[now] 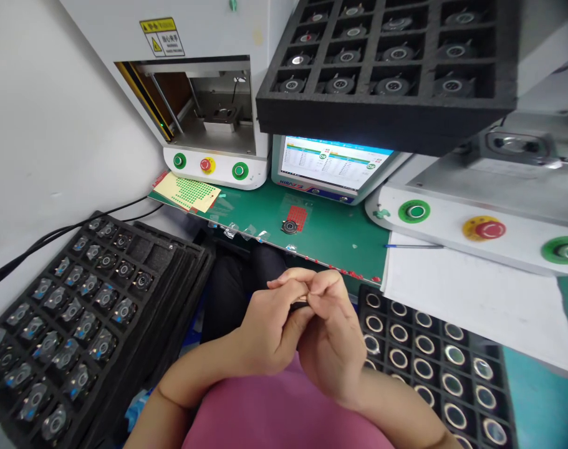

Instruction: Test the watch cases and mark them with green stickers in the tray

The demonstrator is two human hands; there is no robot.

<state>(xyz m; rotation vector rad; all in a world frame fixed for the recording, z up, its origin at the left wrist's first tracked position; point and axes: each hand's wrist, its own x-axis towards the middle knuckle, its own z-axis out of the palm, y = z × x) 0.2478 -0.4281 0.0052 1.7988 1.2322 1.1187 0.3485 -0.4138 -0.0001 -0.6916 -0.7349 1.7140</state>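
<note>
- Fingers (293, 290) of the left hand (270, 324) and right hand (334, 340) clamp a small dark piece (299, 305), mostly hidden, before the near edge of the table (260, 211).
- Left of the table, a black foam tray (161, 257) holds round parts (106, 260).
- On the table, a black disc (290, 227) overlaps a red sheet (299, 216).
- Across the table, a lit monitor (335, 165) stands.

Carries, as green-topped workbench (349, 240), a cream sheet of green dots (187, 190), a red dotted sheet (299, 216) with a round black module (290, 227) at its corner, a monitor (333, 163), two white machines (222, 166) and white paper (471, 296).
</note>
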